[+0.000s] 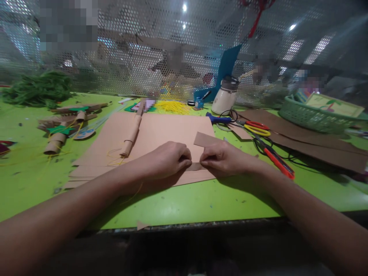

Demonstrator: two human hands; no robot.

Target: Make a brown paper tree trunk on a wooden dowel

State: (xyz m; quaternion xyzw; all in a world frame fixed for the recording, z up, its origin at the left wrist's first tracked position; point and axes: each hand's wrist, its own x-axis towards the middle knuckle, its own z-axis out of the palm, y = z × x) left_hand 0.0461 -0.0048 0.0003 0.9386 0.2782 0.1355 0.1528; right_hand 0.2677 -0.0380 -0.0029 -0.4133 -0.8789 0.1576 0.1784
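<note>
Above a stack of brown paper sheets point(169, 126), my left hand point(172, 159) and my right hand point(224, 157) face each other, fingers pinched. A narrow brown paper strip point(196, 166) runs between them, gripped at either side. Behind my right fingers a flat brown paper piece point(205, 139) sticks up; whether it belongs to the same strip I cannot tell. To the left of my left hand, a rolled paper tube point(132, 136) with yellow string lies on the sheets.
Paper tube figures with green stars point(57, 140) lie at left, near green shredded strands point(37, 89). On the right are a blue glue gun point(220, 119), scissors point(257, 128), a red cutter point(278, 163), a white jar point(225, 97) and a green basket point(313, 115). A perforated screen stands behind.
</note>
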